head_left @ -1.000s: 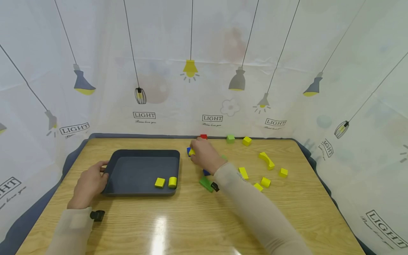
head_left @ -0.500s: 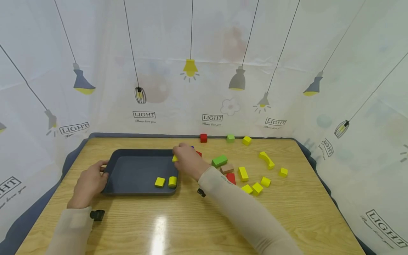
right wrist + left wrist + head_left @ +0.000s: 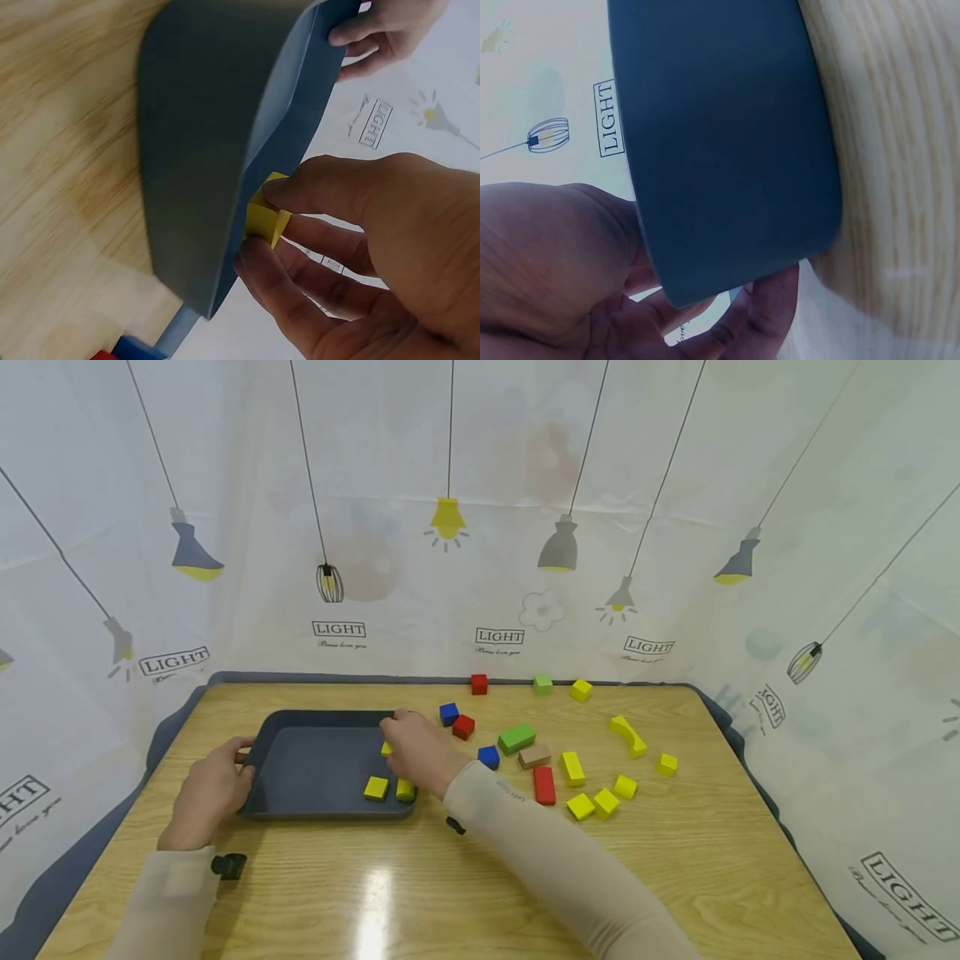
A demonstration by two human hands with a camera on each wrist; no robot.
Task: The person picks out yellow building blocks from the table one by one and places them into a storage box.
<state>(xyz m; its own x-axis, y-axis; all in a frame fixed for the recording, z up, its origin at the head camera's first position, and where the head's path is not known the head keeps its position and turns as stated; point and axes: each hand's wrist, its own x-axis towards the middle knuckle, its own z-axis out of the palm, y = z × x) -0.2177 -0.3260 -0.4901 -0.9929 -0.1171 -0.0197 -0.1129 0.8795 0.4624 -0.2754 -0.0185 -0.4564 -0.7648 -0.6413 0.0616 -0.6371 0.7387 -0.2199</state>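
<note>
My left hand (image 3: 213, 789) grips the left side of a dark grey tray (image 3: 311, 768); in the left wrist view its fingers bend around the corner of the tray wall (image 3: 727, 150). Over the tray's right part, my right hand (image 3: 423, 750) pinches a small yellow block (image 3: 264, 221) between thumb and fingertips, just inside the rim. Most of that block is hidden by the hand in the head view. A flat yellow block (image 3: 377, 789) and a yellow cylinder (image 3: 406, 790) lie in the tray's near right corner, the cylinder partly covered by my right hand.
Right of the tray lie loose blocks: blue (image 3: 448, 714), red (image 3: 463, 727), green (image 3: 517, 739), brown (image 3: 535, 756) and several yellow ones, including a curved piece (image 3: 627, 737). A red cube (image 3: 479, 685) sits near the table's back edge, before a printed curtain (image 3: 420, 593).
My right hand has carried the yellow block leftward from among the loose blocks to over the tray, uncovering the blocks behind it. My left hand and the tray have stayed put.
</note>
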